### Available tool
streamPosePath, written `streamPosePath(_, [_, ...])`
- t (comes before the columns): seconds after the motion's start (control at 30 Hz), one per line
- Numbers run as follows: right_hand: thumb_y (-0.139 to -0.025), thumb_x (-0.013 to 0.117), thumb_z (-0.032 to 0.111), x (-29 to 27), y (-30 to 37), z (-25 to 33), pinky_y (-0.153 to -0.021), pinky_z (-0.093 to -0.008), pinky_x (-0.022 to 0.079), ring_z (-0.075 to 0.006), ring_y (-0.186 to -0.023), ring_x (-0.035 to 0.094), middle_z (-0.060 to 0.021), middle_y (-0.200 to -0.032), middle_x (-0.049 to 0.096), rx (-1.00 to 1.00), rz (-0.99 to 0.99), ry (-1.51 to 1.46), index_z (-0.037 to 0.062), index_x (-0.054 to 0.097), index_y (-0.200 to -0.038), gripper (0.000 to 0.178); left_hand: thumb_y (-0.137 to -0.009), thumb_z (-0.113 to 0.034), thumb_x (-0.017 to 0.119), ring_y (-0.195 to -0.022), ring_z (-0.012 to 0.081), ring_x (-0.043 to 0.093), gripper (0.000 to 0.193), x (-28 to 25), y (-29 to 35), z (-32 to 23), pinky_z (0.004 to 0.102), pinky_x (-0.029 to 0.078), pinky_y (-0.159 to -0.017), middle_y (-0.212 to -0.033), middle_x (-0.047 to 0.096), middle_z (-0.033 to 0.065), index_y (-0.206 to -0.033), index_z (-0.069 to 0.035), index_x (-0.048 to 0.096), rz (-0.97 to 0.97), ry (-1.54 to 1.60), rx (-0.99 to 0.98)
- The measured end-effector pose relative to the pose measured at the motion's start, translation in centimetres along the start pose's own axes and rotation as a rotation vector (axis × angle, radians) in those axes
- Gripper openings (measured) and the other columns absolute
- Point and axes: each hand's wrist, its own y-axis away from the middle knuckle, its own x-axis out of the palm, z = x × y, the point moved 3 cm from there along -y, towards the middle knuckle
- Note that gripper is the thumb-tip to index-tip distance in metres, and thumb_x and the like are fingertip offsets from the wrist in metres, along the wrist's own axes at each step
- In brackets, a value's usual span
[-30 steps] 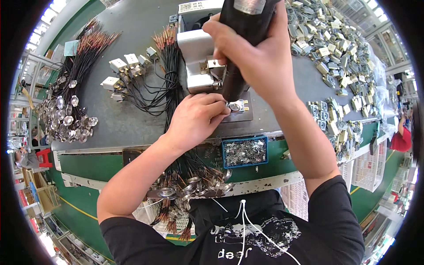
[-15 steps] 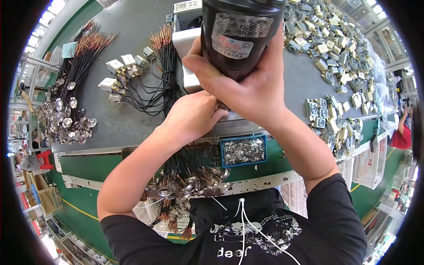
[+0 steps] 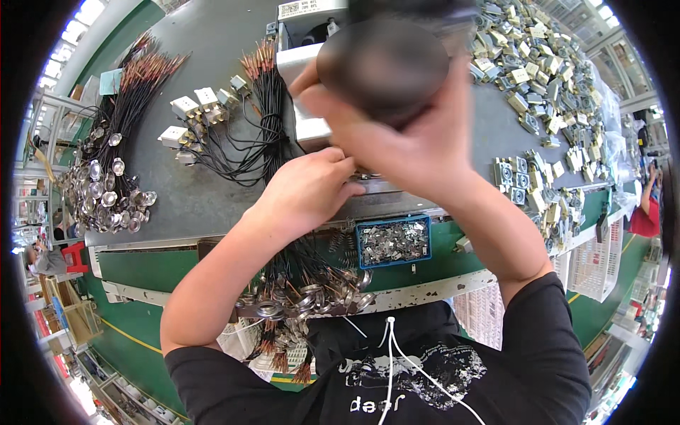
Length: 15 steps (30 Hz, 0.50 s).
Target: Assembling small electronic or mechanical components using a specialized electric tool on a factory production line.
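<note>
wire bundle (image 3: 271, 106) just beyond left hand (image 3: 306, 188) | left hand: fingers bunched, tips hidden, can't tell if pinching | black tool (image 3: 386, 67): wrapped in right hand (image 3: 411, 147) | step: likely tool work | next: calls for steady left fingers

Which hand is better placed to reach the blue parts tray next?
Probably the left hand: it is closer to the blue tray, though whether it holds anything is hidden. The right hand is wrapped around the black tool, so it seems less free.
</note>
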Motion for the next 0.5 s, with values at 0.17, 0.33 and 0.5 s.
streamPosePath(0.17, [-0.092,0.072,0.000,-5.8,-0.5,2.6,-0.070,-0.0280,0.056,-0.0148,-0.082,0.067,-0.0087,-0.097,0.068,0.358,-0.090,0.020,-0.0021,0.059,-0.121,0.032,-0.088,-0.030,0.076,-0.091,0.0281,0.070,0.047,0.1,0.0,-2.3,0.0387,0.057,-0.079,-0.113,0.067,0.0099,-0.126,-0.005,0.066,-0.211,-0.271,0.202])
streamPosePath(0.33, [-0.090,0.079,0.006,-5.2,0.0,-1.0,-0.100,-0.0386,0.048,-0.0255,-0.127,0.054,-0.0225,-0.145,0.046,0.016,-0.287,0.259,0.0019,0.009,-0.159,0.099,-0.086,-0.019,0.077,-0.079,0.0259,0.070,0.029,-0.7,-0.9,-2.4,0.0392,0.056,-0.071,-0.100,0.070,0.0027,-0.113,-0.014,0.072,-0.191,-0.093,0.338])
streamPosePath(0.5, [-0.091,0.075,-0.001,-9.5,3.0,-0.1,-0.082,-0.0366,0.057,-0.0223,-0.091,0.071,-0.0119,-0.100,0.074,-0.457,-0.698,0.826,-0.0021,0.040,-0.142,0.062,-0.084,-0.018,0.079,-0.078,0.0219,0.068,0.027,-0.8,0.3,-2.3,0.0352,0.051,-0.065,-0.099,0.070,-0.0024,-0.111,-0.016,0.073,-0.151,-0.103,0.321])
